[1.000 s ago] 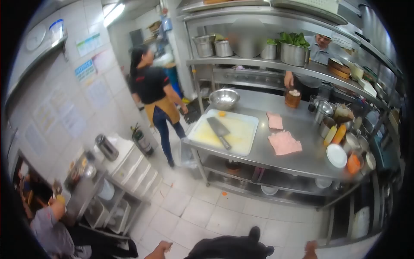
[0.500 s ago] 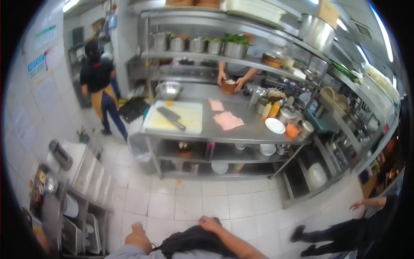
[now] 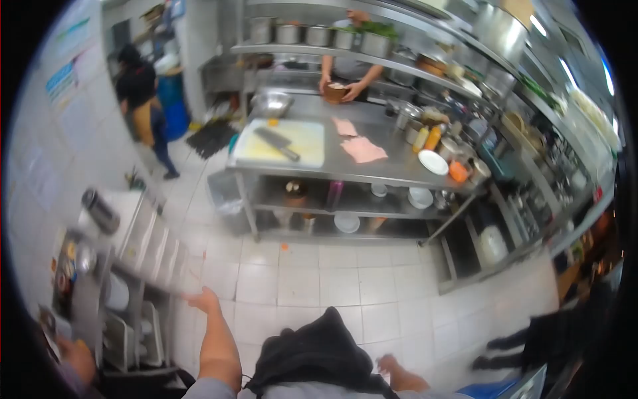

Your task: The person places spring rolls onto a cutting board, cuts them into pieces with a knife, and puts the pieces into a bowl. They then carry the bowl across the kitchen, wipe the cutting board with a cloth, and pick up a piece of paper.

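My left hand (image 3: 203, 299) is stretched out low at the left, its fingers extended beside the side shelf unit (image 3: 143, 282) and holding nothing. Down by my right side, my right hand (image 3: 391, 366) hangs over the tiled floor, its fingers slightly bent and apart with nothing in them. Between my arms spreads a black apron (image 3: 312, 352). Ahead stands a steel worktable (image 3: 325, 169). On it lie a large knife (image 3: 278, 143) across a yellow-stained white cutting board (image 3: 311, 149), and pink cloths (image 3: 364, 150).
Across the table, a person's hands hold a brown bowl (image 3: 334, 94). Bottles (image 3: 432, 138), a white plate (image 3: 433, 162) and pots crowd its right end. Another person (image 3: 139, 100) walks at the far left. Dark-clad legs (image 3: 525, 342) show at right, and a hand (image 3: 76, 362) at lower left.
My view has tilted down and shifted left. My left arm has reached further forward; my right hand has dropped back to my right side. The person at far left has moved away.
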A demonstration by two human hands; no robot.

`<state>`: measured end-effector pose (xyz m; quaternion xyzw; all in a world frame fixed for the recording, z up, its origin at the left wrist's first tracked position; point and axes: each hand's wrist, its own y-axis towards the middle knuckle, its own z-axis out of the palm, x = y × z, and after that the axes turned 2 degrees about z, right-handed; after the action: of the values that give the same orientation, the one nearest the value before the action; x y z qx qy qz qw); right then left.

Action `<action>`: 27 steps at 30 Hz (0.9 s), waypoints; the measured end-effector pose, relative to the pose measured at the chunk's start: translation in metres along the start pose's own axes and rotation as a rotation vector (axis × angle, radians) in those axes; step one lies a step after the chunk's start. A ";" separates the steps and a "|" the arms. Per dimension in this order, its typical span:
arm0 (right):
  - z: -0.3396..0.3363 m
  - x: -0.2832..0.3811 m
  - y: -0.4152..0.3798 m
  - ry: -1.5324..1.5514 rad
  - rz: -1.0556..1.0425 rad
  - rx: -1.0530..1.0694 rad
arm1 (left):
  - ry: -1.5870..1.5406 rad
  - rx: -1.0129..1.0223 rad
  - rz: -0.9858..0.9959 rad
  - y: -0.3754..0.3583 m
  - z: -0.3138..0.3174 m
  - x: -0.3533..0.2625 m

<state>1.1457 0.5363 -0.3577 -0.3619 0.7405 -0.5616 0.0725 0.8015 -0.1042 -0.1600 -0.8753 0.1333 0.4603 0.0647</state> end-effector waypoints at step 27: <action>-0.113 0.320 -0.275 0.918 -1.232 -0.268 | -0.132 0.465 -0.452 -0.223 -0.112 0.079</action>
<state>0.9795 0.3969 0.0216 -0.4449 0.4236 -0.4999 -0.6105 0.9976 0.0691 -0.1637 -0.8129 0.0328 0.4474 0.3716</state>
